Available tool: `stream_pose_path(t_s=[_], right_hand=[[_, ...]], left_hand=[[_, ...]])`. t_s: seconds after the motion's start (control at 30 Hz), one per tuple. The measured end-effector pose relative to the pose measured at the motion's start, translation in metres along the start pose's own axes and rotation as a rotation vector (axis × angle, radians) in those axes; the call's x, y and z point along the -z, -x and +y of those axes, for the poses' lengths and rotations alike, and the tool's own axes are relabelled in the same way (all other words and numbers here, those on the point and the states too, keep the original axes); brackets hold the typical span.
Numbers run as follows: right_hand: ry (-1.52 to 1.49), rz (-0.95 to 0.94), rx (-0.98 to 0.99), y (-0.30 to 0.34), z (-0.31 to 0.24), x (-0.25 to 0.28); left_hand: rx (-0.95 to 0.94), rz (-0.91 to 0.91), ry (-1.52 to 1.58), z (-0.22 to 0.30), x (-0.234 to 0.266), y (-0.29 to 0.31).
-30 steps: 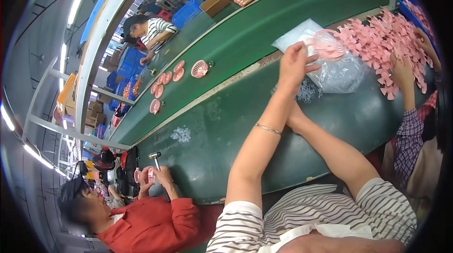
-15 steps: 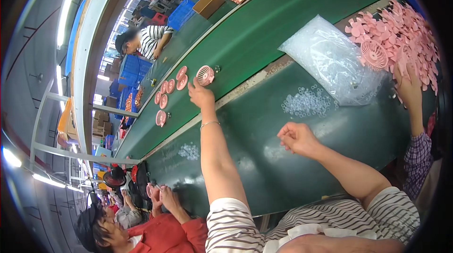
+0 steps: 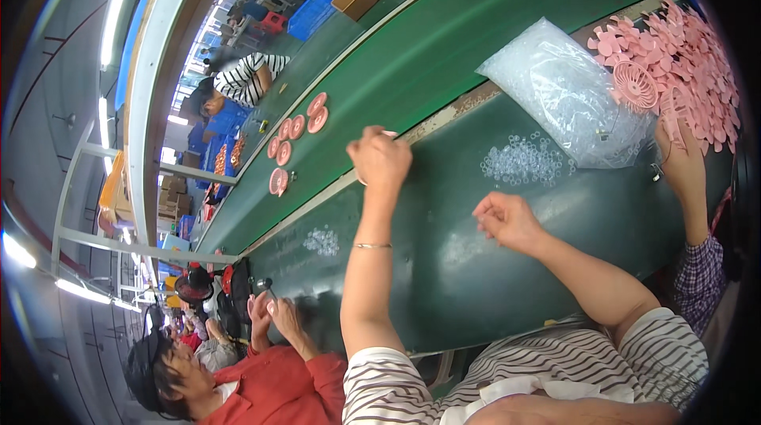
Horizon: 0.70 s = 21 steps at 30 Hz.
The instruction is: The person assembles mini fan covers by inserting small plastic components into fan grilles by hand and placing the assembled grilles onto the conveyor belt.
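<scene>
My left hand [image 3: 380, 158] is closed above the near edge of the green belt. A sliver of a pink fan housing [image 3: 389, 133] shows past its fingers; the rest is hidden by the hand. Over the dark green table, my right hand [image 3: 507, 221] has its fingers curled together, and whatever they hold is hidden. Beyond it lies a loose pile of small clear rings [image 3: 519, 162]. Several round pink parts [image 3: 297, 127] sit on the belt to the left of my left hand, with a pink fan housing [image 3: 278, 181] at the near end of them.
At right are a large clear plastic bag [image 3: 559, 92] and a heap of pink fan blades [image 3: 674, 60], where a co-worker's hand [image 3: 682, 151] holds a pink cage. A smaller ring pile [image 3: 321, 241] lies left. A person in red [image 3: 269, 381] works at lower left.
My left hand has drawn back from the belt toward me and to the right, taking the pink fan housing off it. My right hand has barely moved. The co-worker across the belt has bent lower.
</scene>
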State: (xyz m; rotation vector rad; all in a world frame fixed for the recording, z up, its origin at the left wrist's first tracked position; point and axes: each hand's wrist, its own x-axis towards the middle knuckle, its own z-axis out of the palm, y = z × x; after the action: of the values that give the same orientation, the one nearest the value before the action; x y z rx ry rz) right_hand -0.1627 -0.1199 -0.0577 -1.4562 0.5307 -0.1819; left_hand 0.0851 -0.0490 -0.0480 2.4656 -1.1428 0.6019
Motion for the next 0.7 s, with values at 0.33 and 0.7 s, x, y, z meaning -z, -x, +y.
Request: stream_pose_path(t_s=[0.33,0.7], right_hand=[[-0.278,0.225,0.145,-0.081,-0.02,0.004],[-0.257,0.224,0.346,-0.095,-0.031,-0.015]], left_hand=[[0.167,-0.255,0.346,0.046,0.032,0.049],[0.361,-0.04,0.576,0.028,0.024,0.064]])
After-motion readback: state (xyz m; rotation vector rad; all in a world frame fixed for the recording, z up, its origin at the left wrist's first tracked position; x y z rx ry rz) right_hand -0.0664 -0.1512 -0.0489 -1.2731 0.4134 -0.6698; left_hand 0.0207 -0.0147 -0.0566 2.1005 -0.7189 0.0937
